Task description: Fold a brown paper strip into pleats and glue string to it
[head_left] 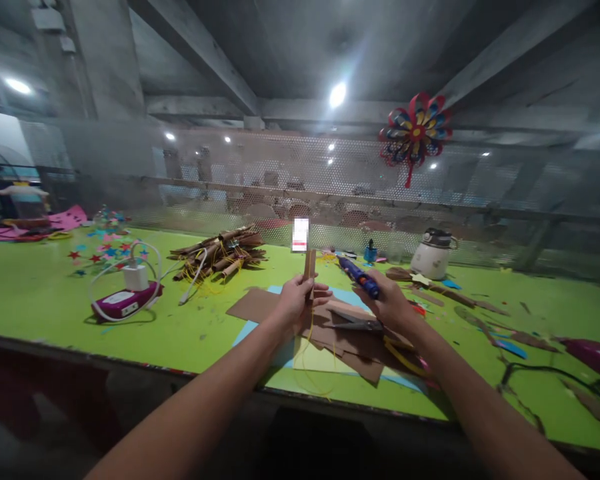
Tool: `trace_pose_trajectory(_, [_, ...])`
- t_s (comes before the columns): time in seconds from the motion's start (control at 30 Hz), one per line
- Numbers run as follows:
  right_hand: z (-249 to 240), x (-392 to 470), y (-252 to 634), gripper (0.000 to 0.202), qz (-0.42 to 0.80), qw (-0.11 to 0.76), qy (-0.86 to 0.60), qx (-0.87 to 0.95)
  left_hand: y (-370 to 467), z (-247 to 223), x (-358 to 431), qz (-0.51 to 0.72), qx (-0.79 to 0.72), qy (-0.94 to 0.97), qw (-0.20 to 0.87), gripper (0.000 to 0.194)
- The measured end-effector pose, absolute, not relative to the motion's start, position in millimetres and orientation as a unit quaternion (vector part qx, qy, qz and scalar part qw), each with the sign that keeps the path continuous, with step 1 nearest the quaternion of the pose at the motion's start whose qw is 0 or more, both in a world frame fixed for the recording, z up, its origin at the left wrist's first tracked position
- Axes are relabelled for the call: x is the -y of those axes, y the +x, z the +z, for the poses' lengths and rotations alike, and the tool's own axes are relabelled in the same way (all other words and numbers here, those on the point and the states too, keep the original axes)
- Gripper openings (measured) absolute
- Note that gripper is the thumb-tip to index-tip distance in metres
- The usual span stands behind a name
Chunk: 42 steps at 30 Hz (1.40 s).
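My left hand (300, 303) pinches a narrow brown cardboard strip (310, 263) that stands upright, and thin yellow string hangs below it. My right hand (387, 300) is wrapped round a dark blue glue gun (359, 277), whose tip points up and left toward the strip without touching it. Beneath both hands lie brown cardboard pieces (255, 305) over light blue and pale yellow paper (313, 360). Grey scissor blades (353, 323) rest on the cardboard near my right wrist.
On the green table (165, 347) are a purple power strip (125, 301) with a white cable at left, rolled brown sticks (225, 253) behind, and a white jug (431, 257) at back right. Cardboard scraps and another purple object (593, 355) lie right. A mesh partition runs behind.
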State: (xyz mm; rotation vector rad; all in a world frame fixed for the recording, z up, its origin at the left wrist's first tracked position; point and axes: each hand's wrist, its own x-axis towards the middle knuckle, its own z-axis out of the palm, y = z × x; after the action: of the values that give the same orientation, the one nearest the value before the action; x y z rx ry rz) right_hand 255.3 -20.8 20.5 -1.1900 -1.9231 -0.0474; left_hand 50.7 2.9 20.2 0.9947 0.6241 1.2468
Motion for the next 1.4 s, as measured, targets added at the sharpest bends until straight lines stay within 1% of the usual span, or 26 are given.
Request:
trace_pose_trajectory(0.07, [19, 21, 253, 0.006, -0.087, 0.373, -0.492, 0.782, 50, 24, 0, 0.555, -0.258, 0.45, 0.651, 0.02])
trace_pose_trajectory(0.2, [15, 23, 248, 0.008, -0.146, 0.28, -0.549, 0.774, 51, 28, 6, 0.519, -0.204, 0.503, 0.66, 0.024])
trace_pose_trajectory(0.27, [13, 24, 245, 0.008, -0.159, 0.263, -0.559, 0.77, 54, 29, 6, 0.503, -0.201, 0.522, 0.659, 0.02])
trace_pose_trajectory(0.33, [12, 23, 244, 0.009, -0.154, 0.274, -0.554, 0.771, 57, 29, 6, 0.509, -0.23, 0.513, 0.651, 0.014])
trace_pose_trajectory(0.4, [11, 21, 243, 0.008, -0.128, 0.317, -0.536, 0.771, 58, 27, 3, 0.53, -0.27, 0.488, 0.639, 0.012])
trace_pose_trajectory(0.47, [11, 20, 243, 0.005, -0.069, 0.382, -0.511, 0.767, 57, 23, -1, 0.546, -0.301, 0.469, 0.626, 0.013])
trace_pose_trajectory(0.6, [11, 17, 247, 0.024, 0.151, 0.497, -0.494, 0.697, 52, 12, -18, 0.545, -0.351, 0.455, 0.611, 0.011])
trace_pose_trajectory(0.67, [12, 14, 251, 0.033, 0.223, 0.548, -0.492, 0.639, 53, 17, -30, 0.548, -0.361, 0.453, 0.603, 0.011])
trace_pose_trajectory(0.8, [15, 3, 265, 0.043, 0.254, 0.68, -0.473, 0.499, 69, 53, -56, 0.562, -0.321, 0.486, 0.587, 0.008])
trace_pose_trajectory(0.87, [17, -1, 271, 0.045, 0.247, 0.726, -0.453, 0.455, 80, 72, -66, 0.499, -0.335, 0.548, 0.582, 0.011])
trace_pose_trajectory(0.9, [18, -2, 274, 0.045, 0.24, 0.737, -0.45, 0.444, 84, 77, -70, 0.441, -0.374, 0.585, 0.569, 0.014])
trace_pose_trajectory(0.93, [19, -3, 275, 0.045, 0.233, 0.741, -0.454, 0.436, 87, 80, -72, 0.418, -0.393, 0.594, 0.564, 0.015])
trace_pose_trajectory(1.03, [24, 1, 274, 0.045, 0.254, 0.713, -0.481, 0.442, 85, 73, -70, 0.377, -0.425, 0.607, 0.556, 0.014])
trace_pose_trajectory(1.1, [27, 8, 269, 0.046, 0.297, 0.681, -0.474, 0.473, 77, 60, -60, 0.37, -0.395, 0.602, 0.587, 0.01])
trace_pose_trajectory(1.2, [34, 22, 259, 0.046, 0.345, 0.629, -0.43, 0.548, 61, 39, -34, 0.402, -0.314, 0.529, 0.678, 0.01])
trace_pose_trajectory(1.33, [39, 38, 249, 0.047, 0.368, 0.541, -0.385, 0.65, 48, 17, -3, 0.445, -0.304, 0.489, 0.686, 0.006])
trace_pose_trajectory(1.4, [39, 42, 245, 0.048, 0.355, 0.52, -0.383, 0.675, 46, 11, 5, 0.467, -0.291, 0.486, 0.679, 0.006])
